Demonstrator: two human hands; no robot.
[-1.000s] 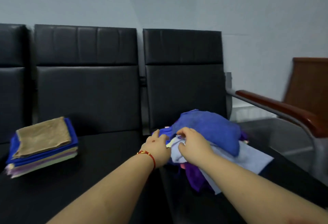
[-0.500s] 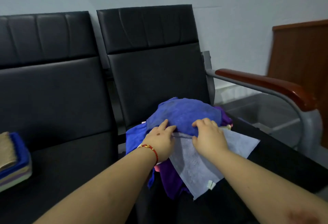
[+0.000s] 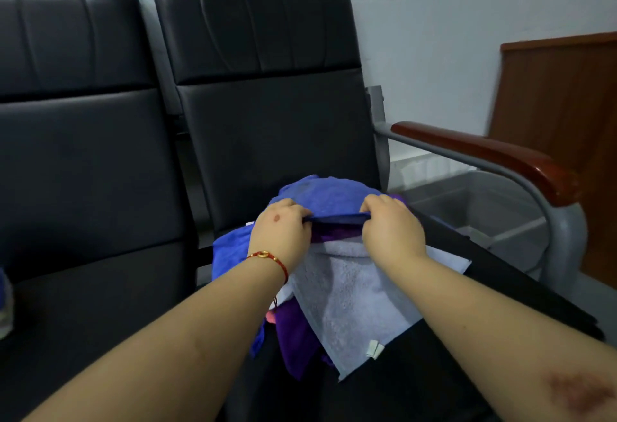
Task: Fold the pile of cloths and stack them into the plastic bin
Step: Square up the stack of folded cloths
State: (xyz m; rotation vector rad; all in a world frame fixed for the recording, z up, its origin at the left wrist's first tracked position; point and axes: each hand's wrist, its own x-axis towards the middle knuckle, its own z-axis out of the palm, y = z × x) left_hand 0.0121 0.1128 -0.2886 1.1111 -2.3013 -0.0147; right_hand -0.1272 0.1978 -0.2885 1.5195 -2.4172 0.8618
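Note:
A loose pile of cloths lies on the right black chair seat (image 3: 400,371). On top is a dark blue cloth (image 3: 329,196); both hands pinch its near edge. My left hand (image 3: 282,233) grips the left part of that edge and my right hand (image 3: 392,231) the right part. Under it lie a pale lilac cloth (image 3: 350,294) with a small white tag, a purple cloth (image 3: 295,338) and a bright blue cloth (image 3: 230,253). A grey plastic bin (image 3: 484,211) stands on the floor to the right, beyond the armrest.
A wooden-topped metal armrest (image 3: 484,154) runs between the seat and the bin. A second black chair (image 3: 83,171) stands on the left; the edge of a folded stack (image 3: 5,308) shows at the far left. Brown wooden furniture (image 3: 561,127) stands at the right.
The view has turned right, so the folded stack has slid almost out of frame. My hands have moved from the lilac cloth up to the dark blue cloth and now pinch its near edge.

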